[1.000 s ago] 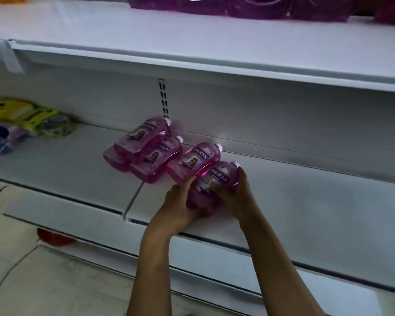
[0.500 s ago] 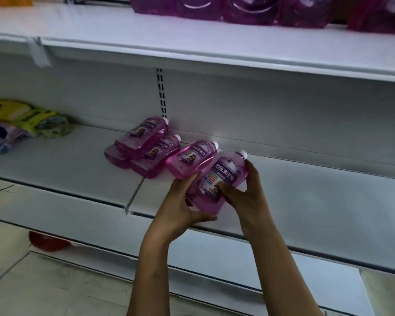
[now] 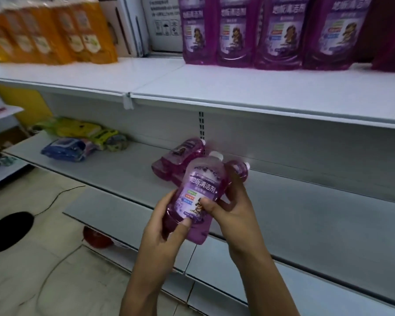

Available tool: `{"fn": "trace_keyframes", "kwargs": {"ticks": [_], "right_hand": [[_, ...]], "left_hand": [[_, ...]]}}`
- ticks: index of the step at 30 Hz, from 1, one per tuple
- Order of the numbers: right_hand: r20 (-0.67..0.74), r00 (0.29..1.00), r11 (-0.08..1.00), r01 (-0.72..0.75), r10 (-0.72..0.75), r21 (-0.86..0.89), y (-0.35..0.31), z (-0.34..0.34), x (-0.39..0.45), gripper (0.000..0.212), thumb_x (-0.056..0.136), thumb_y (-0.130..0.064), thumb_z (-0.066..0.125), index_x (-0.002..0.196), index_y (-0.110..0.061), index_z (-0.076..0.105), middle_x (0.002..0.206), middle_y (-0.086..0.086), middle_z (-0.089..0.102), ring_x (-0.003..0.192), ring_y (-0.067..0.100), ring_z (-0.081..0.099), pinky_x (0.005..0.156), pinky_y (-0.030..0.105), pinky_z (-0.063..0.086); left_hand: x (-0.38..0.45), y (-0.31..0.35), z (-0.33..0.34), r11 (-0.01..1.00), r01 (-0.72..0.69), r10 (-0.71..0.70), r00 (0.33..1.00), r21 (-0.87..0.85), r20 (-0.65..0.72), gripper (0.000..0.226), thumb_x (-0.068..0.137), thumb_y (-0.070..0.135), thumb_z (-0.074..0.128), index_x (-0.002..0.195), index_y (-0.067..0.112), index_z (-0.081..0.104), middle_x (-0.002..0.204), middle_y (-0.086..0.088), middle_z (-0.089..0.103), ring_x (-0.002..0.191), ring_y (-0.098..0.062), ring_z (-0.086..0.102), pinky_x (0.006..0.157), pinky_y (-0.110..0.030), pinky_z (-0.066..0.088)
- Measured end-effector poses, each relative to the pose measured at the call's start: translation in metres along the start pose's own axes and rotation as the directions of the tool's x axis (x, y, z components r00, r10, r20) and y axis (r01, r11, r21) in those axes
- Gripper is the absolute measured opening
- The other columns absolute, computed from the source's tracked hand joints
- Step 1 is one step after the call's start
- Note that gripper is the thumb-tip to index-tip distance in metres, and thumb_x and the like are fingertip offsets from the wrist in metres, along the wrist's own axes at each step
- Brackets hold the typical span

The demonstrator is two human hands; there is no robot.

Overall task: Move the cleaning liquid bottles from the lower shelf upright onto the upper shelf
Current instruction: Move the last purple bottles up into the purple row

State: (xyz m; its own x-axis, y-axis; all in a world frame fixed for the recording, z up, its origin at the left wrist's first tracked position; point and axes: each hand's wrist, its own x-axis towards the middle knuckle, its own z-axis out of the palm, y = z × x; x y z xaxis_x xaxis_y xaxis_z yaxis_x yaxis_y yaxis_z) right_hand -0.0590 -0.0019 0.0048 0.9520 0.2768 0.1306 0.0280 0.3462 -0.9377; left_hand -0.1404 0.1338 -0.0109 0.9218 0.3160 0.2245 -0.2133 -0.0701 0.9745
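Note:
A pink cleaning liquid bottle (image 3: 200,190) with a white cap and purple label is held nearly upright in front of the lower shelf (image 3: 306,201). My left hand (image 3: 167,222) grips its lower left side, thumb on the label. My right hand (image 3: 233,206) grips its right side, thumb pressed on the label. Behind it, more pink bottles (image 3: 180,156) lie on their sides on the lower shelf, one (image 3: 241,171) partly hidden by my right hand. The upper shelf (image 3: 260,87) carries several purple bottles (image 3: 276,33) standing upright at the back.
Orange packs (image 3: 53,30) stand at the upper shelf's left. Yellow-green and blue packets (image 3: 78,137) lie on the lower shelf's left. A bottom shelf (image 3: 283,281) juts out below. A black round base (image 3: 7,231) and a red object (image 3: 96,238) sit on the floor.
Both hands have lifted the bottle off the lower shelf and turned it from lying to nearly upright. The view has tilted up, bringing the upper shelf's goods into sight.

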Motion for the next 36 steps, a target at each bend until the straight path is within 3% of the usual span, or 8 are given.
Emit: {"fn": "trace_keyframes", "kwargs": {"ticks": [4, 9, 13, 18, 22, 25, 30, 36], "right_hand": [[0.077, 0.997, 0.999, -0.023, 0.02, 0.046, 0.004, 0.025, -0.007, 0.077, 0.082, 0.007, 0.074, 0.136, -0.042, 0.049, 0.127, -0.014, 0.066, 0.104, 0.009, 0.071, 0.075, 0.026, 0.059], [0.182, 0.983, 1.0, 0.004, -0.006, 0.011, 0.002, 0.057, 0.004, 0.079, 0.082, 0.006, 0.074, 0.137, -0.044, 0.048, 0.132, -0.005, 0.065, 0.11, 0.011, 0.069, 0.083, 0.03, 0.059], [0.256, 0.965, 0.998, 0.064, -0.056, -0.024, 0.01, 0.102, 0.021, 0.08, 0.08, 0.003, 0.076, 0.126, -0.058, 0.052, 0.133, -0.008, 0.064, 0.117, 0.014, 0.066, 0.091, 0.039, 0.058], [0.309, 0.949, 0.996, 0.08, -0.062, -0.047, 0.028, 0.172, 0.039, 0.08, 0.084, 0.005, 0.072, 0.139, -0.047, 0.045, 0.137, -0.005, 0.06, 0.116, 0.015, 0.065, 0.093, 0.043, 0.058], [0.386, 0.917, 0.985, 0.142, -0.095, -0.094, 0.033, 0.231, 0.053, 0.076, 0.091, 0.003, 0.065, 0.143, -0.047, 0.041, 0.126, -0.02, 0.064, 0.111, 0.009, 0.067, 0.086, 0.029, 0.058], [0.43, 0.897, 0.978, 0.172, -0.107, -0.115, 0.03, 0.263, 0.062, 0.074, 0.093, 0.004, 0.06, 0.145, -0.044, 0.04, 0.123, -0.019, 0.064, 0.109, 0.006, 0.066, 0.082, 0.024, 0.057], [0.445, 0.883, 0.978, 0.2, -0.151, -0.065, 0.027, 0.292, 0.063, 0.078, 0.092, 0.004, 0.063, 0.142, -0.051, 0.039, 0.123, -0.02, 0.065, 0.113, 0.007, 0.065, 0.084, 0.025, 0.058], [0.306, 0.922, 0.959, 0.274, -0.239, -0.078, 0.013, 0.274, 0.046, 0.076, 0.092, 0.006, 0.062, 0.145, -0.046, 0.041, 0.13, -0.012, 0.064, 0.119, 0.014, 0.064, 0.096, 0.034, 0.055]], "left_hand": [[-0.014, 0.007, -0.021, 1.0, -0.019, 0.017, 0.994, -0.013, -0.109, 0.05, 0.083, 0.025, 0.068, 0.125, 0.05, 0.059, 0.122, 0.013, 0.067, 0.113, -0.01, 0.066, 0.081, -0.019, 0.055], [-0.014, 0.007, -0.044, 0.994, -0.065, 0.047, 0.978, -0.084, -0.204, 0.055, 0.083, 0.019, 0.069, 0.135, 0.035, 0.056, 0.127, 0.005, 0.067, 0.115, -0.014, 0.066, 0.084, -0.021, 0.055], [0.0, 0.004, -0.09, 0.982, -0.085, 0.041, 0.967, -0.168, -0.25, 0.061, 0.077, 0.013, 0.08, 0.131, 0.032, 0.061, 0.125, 0.0, 0.069, 0.113, -0.018, 0.067, 0.082, -0.022, 0.056], [0.02, 0.008, -0.166, 0.981, -0.085, 0.038, 0.965, -0.175, -0.259, 0.062, 0.071, 0.013, 0.076, 0.128, 0.032, 0.064, 0.124, 0.0, 0.07, 0.113, -0.019, 0.068, 0.079, -0.022, 0.057], [0.038, 0.017, -0.225, 0.985, -0.094, 0.064, 0.978, -0.145, -0.198, 0.071, 0.071, 0.015, 0.077, 0.136, 0.038, 0.055, 0.13, 0.003, 0.067, 0.117, -0.018, 0.066, 0.081, -0.022, 0.056], [0.048, 0.024, -0.254, 0.987, -0.109, 0.087, 0.98, -0.118, -0.177, 0.07, 0.071, 0.016, 0.079, 0.126, 0.052, 0.058, 0.127, 0.008, 0.068, 0.115, -0.014, 0.066, 0.079, -0.021, 0.057], [0.063, 0.033, -0.282, 0.98, -0.169, 0.151, 0.974, -0.1, -0.167, 0.076, 0.07, 0.021, 0.09, 0.13, 0.053, 0.056, 0.128, 0.011, 0.066, 0.117, -0.014, 0.065, 0.082, -0.023, 0.057], [0.077, 0.033, -0.273, 0.967, -0.224, 0.22, 0.975, -0.126, -0.043, 0.081, 0.064, 0.025, 0.088, 0.135, 0.046, 0.054, 0.129, 0.004, 0.067, 0.116, -0.017, 0.066, 0.085, -0.026, 0.056]]}}
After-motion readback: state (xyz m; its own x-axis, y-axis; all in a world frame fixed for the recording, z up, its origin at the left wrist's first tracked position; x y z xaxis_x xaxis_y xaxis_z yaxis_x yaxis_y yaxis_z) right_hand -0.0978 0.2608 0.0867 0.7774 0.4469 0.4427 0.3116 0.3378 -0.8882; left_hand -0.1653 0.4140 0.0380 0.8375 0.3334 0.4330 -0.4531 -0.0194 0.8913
